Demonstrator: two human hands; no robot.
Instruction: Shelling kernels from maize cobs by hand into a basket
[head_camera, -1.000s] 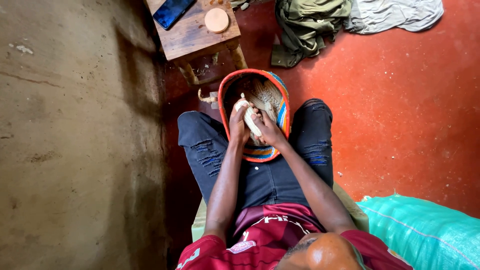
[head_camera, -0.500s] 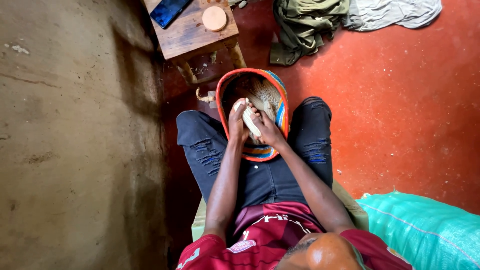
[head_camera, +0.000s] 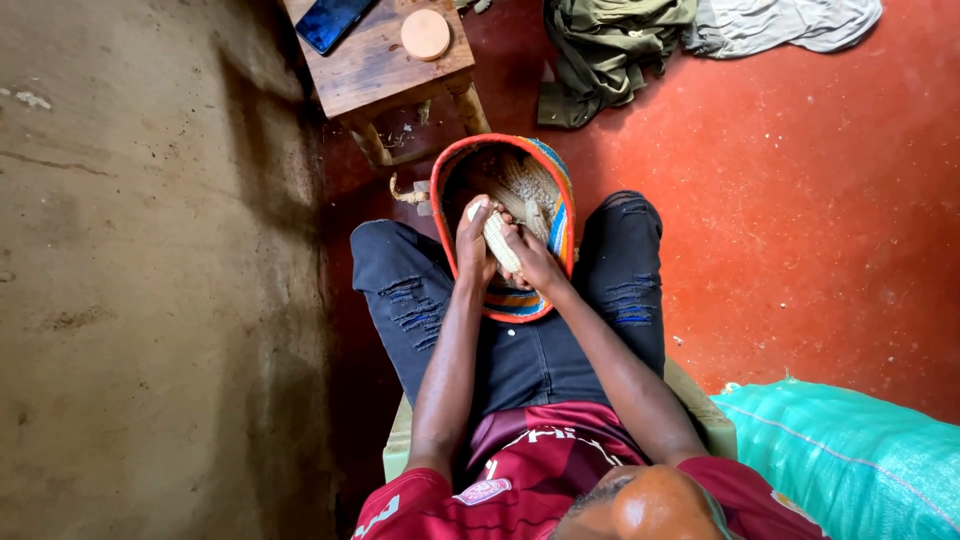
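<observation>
A pale corn cob (head_camera: 497, 238) is held between both hands over a woven basket (head_camera: 560, 215) that rests between the knees of the seated person. The left hand (head_camera: 474, 245) is closed around the upper part of the cob, with its fingers (head_camera: 478, 212) wrapped tightly over the top end. The right hand (head_camera: 535, 262) is closed on the lower end, with the thumb pressed against the side of the cob. Just beyond the fingers, inside the basket, several more cobs (head_camera: 528, 188) are seen lying in a heap; whether they are already stripped cannot be told. The held cob looks still covered with kernels on the visible side, so the shelling of this one is judged to be only at its beginning. Loose grain in the basket cannot be made out. Farther beyond the fingers a small wooden bench (head_camera: 375, 65) stands with a phone (head_camera: 333, 20) and a round lid (head_camera: 426, 34) on it.
</observation>
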